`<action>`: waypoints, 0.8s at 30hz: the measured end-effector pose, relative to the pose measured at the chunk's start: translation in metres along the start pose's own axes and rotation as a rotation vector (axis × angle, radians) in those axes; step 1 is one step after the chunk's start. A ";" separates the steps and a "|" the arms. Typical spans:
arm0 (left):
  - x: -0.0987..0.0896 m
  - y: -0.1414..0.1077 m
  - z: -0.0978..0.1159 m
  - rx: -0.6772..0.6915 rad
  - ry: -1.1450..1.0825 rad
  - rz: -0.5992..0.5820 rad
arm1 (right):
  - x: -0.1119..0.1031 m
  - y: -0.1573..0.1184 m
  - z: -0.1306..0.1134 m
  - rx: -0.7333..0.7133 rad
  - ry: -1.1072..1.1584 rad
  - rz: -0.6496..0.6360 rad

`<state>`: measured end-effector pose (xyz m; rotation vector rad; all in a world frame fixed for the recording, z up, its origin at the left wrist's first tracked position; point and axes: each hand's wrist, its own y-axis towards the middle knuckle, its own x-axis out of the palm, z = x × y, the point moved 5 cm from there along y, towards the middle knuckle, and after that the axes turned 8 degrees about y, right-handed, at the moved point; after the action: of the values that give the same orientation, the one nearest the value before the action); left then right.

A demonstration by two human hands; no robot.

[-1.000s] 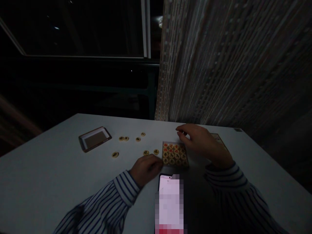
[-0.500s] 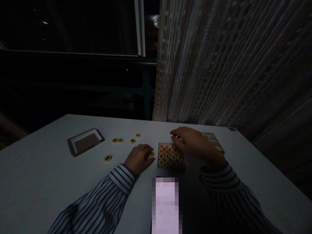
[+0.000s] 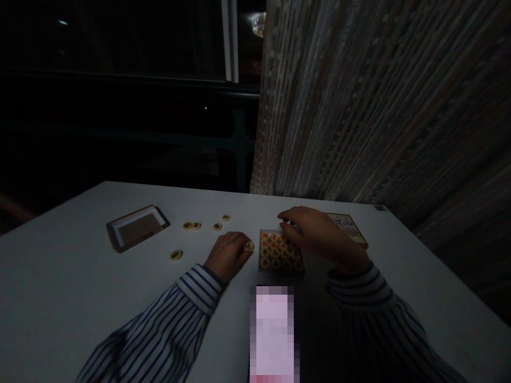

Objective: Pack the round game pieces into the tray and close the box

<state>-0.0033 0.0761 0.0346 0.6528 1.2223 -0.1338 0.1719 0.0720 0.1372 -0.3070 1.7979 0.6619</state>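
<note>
A round Chinese chess piece (image 3: pixel 248 246) with a black character is pinched between the thumb and fingers of my left hand (image 3: pixel 229 256). Just to its right sits a small square box (image 3: pixel 261 268), filled with rows of Chinese chess pieces (image 3: pixel 274 253), some red and some black. Over the box's far right corner hovers my right hand (image 3: pixel 313 231), its thumb and index finger curved with a gap between the tips. That hand covers part of the top rows, and I see no piece held in it.
Several loose pieces (image 3: pixel 196 226) lie left of my left hand, another piece (image 3: pixel 176 255) nearer me. An open shallow box lid (image 3: pixel 136 246) rests at the left. Behind my right hand is a printed flat box (image 3: pixel 351 229). A blurred-out bright rectangle (image 3: pixel 273 330) lies in front.
My left hand has closed on the chess piece beside the box and tilted it up slightly. My right hand stays almost where it was. The whole view has shifted slightly.
</note>
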 end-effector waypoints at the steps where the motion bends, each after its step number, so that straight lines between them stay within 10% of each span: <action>1: -0.001 0.000 0.000 -0.004 -0.004 0.024 | 0.001 0.000 0.000 0.001 0.005 -0.001; 24: -0.013 0.003 0.029 -0.107 -0.345 0.361 | 0.012 0.004 -0.003 0.009 0.166 -0.110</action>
<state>0.0169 0.0596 0.0531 0.7127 0.7610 0.1171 0.1638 0.0753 0.1282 -0.4627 1.9262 0.5643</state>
